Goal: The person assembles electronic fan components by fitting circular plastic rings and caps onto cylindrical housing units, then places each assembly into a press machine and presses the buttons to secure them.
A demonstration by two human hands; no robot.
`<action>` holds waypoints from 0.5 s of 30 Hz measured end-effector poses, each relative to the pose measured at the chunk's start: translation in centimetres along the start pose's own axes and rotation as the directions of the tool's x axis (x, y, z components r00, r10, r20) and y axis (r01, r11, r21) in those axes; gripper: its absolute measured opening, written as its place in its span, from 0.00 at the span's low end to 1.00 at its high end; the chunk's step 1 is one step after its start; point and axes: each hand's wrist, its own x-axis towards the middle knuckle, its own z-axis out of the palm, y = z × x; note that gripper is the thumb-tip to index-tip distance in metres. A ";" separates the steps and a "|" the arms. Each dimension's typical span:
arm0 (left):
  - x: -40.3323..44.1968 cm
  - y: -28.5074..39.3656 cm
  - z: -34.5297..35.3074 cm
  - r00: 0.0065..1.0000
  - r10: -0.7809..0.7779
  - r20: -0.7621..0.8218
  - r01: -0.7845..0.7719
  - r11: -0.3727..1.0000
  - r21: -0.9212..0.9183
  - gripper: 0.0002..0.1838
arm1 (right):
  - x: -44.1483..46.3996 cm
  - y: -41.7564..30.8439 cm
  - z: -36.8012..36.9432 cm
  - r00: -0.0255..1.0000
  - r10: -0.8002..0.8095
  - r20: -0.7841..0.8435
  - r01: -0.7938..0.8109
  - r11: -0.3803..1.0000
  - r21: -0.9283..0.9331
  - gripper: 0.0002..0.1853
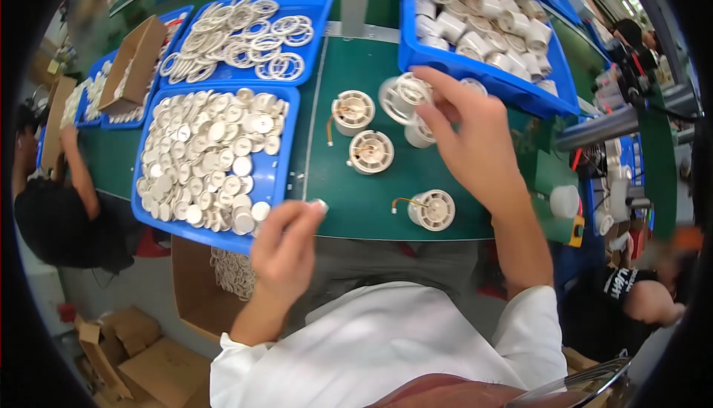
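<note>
My left hand point(282, 256) is closed in a pinch, with a small white piece point(319, 205) showing at its fingertips beside the disc tray. My right hand point(469, 129) is closed around a white round part point(401, 100), smeared by motion, above the bench. Beneath its fingers a white cylindrical housing point(420, 135) is partly hidden. Left of that hand stand two white slotted housings, an upper one point(353, 112) with a short brown lead and a lower one point(370, 152). Nearer the front edge is another slotted housing point(432, 210), its lead ending in a white connector.
A blue tray of white discs point(286, 178) lies left, with a blue tray of white rings point(316, 59) behind it. A blue bin of white cylinders point(512, 100) stands back right. A metal post point(358, 0) rises at the back. Co-workers sit on both sides.
</note>
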 end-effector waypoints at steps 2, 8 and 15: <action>-1.8 0.8 2.5 0.998 0.061 -0.003 -0.061 0.985 -0.158 0.17 | -4.0 1.5 -2.0 0.991 0.132 -0.011 -0.132 0.990 -0.048 0.17; -3.7 1.4 4.7 0.984 -0.025 0.174 0.047 0.991 -0.124 0.12 | -10.8 6.5 -1.0 0.988 0.146 0.053 -0.129 0.962 -0.239 0.20; -3.0 2.5 4.2 0.972 -0.014 0.236 0.014 1.000 0.003 0.12 | -11.6 6.4 -0.2 0.986 0.117 0.121 -0.061 0.917 -0.395 0.32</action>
